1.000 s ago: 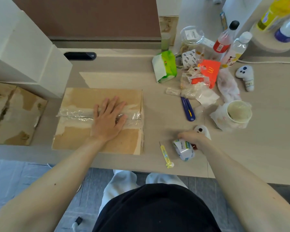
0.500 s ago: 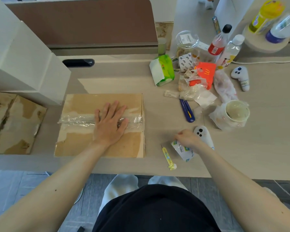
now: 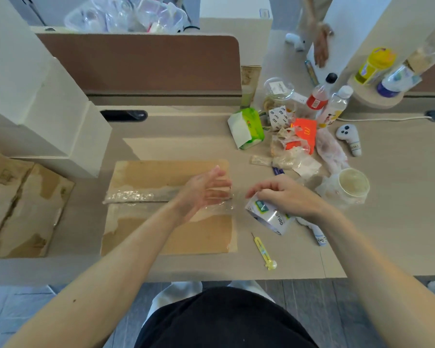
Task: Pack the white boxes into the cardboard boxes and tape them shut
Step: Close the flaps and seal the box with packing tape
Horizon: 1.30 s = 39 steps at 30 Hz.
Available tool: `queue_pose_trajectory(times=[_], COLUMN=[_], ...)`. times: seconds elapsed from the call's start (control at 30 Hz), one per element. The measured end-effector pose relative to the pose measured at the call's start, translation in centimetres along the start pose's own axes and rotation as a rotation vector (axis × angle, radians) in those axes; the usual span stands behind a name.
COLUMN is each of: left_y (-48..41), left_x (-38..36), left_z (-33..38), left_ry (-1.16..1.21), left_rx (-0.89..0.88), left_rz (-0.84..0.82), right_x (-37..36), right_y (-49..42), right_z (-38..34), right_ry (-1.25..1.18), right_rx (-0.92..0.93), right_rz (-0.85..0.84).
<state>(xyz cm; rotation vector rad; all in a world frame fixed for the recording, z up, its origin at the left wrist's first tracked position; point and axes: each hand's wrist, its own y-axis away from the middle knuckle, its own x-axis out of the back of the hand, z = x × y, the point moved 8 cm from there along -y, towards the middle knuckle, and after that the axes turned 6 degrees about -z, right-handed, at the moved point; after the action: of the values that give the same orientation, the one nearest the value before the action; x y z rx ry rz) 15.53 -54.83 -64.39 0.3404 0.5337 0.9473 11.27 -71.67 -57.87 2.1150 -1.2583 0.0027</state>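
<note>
A closed cardboard box (image 3: 146,177) lies flat on the desk, its centre seam covered with wrinkled clear tape (image 3: 131,197). My left hand (image 3: 204,192) hovers over the box's right end, fingers straight and spread, blurred. My right hand (image 3: 286,197) grips a roll of clear tape (image 3: 269,217) just right of the box, lifted off the desk. A second cardboard box (image 3: 23,209) sits at the far left. Tall white boxes (image 3: 35,109) stand behind it at the left.
A yellow cutter (image 3: 264,252) lies near the desk's front edge. A blue utility knife (image 3: 276,170), a paper cup (image 3: 353,184), wrappers, a green tissue pack (image 3: 246,128), bottles and white controllers crowd the right side. Another person's hand (image 3: 320,46) is at the back.
My left hand lifted off the taped seam and shifted right. My right hand picked the tape roll up from the desk and brought it left toward the box end. The camera tilted up.
</note>
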Motion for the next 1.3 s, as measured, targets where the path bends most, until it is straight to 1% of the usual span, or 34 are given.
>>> queue_pose_trajectory(times=[0.07,0.1,0.17,0.27,0.47,0.53,0.6,0.67,0.73,0.8,0.93,1.03,1.1,1.17,1.3], left_y=[1.0,1.5,2.5,4.2,7.7,8.9,10.0,11.0,11.7,12.3,12.8,13.2,13.3,13.2,13.0], left_x=[-0.2,0.0,1.3,4.1,11.5,13.7,15.6,17.5,19.1,20.6,23.6,26.4,27.6,28.2,29.0], left_z=[-0.1,0.1,0.5,1.1,2.4,2.9,3.2,3.5,4.1,4.2,2.2,0.1,-1.1,-2.0,-3.3], left_ry=[0.12,0.14,0.166,0.161,-0.049,-0.131,-0.209,-0.261,-0.294,-0.297,-0.304,-0.242,-0.21,-0.184,-0.139], left_rx=[0.049,0.044,-0.004,-0.094,-0.237,-0.26,-0.265,-0.261,-0.259,-0.255,-0.194,-0.145,-0.113,-0.088,-0.054], left_rz=[-0.143,-0.178,-0.186,-0.088,0.281,0.382,0.436,0.485,0.518,0.549,0.589,0.622,0.611,0.584,0.578], right_x=[-1.4,-2.1,-3.4,-5.4,-8.9,-9.6,-10.0,-10.0,-10.3,-11.1,-13.8,-15.0,-15.3,-15.6,-16.9], right_y=[-0.7,-1.1,-2.0,-3.6,-6.9,-8.1,-9.6,-10.9,-11.8,-12.5,-14.2,-15.1,-15.3,-15.6,-16.4], right_z=[-2.1,-3.1,-4.8,-6.7,-8.8,-9.2,-9.6,-10.0,-10.6,-11.8,-12.8,-12.6,-12.3,-12.3,-13.1], right_ry=[0.001,-0.007,-0.018,0.028,0.176,0.23,0.257,0.331,0.395,0.449,0.507,0.433,0.357,0.305,0.318], right_rx=[0.039,0.059,0.098,0.131,0.165,0.162,0.161,0.158,0.149,0.156,0.152,0.131,0.101,0.091,0.125], right_rz=[-0.039,-0.054,-0.077,-0.122,-0.167,-0.126,-0.094,0.009,0.108,0.142,0.069,-0.025,-0.067,-0.062,-0.002])
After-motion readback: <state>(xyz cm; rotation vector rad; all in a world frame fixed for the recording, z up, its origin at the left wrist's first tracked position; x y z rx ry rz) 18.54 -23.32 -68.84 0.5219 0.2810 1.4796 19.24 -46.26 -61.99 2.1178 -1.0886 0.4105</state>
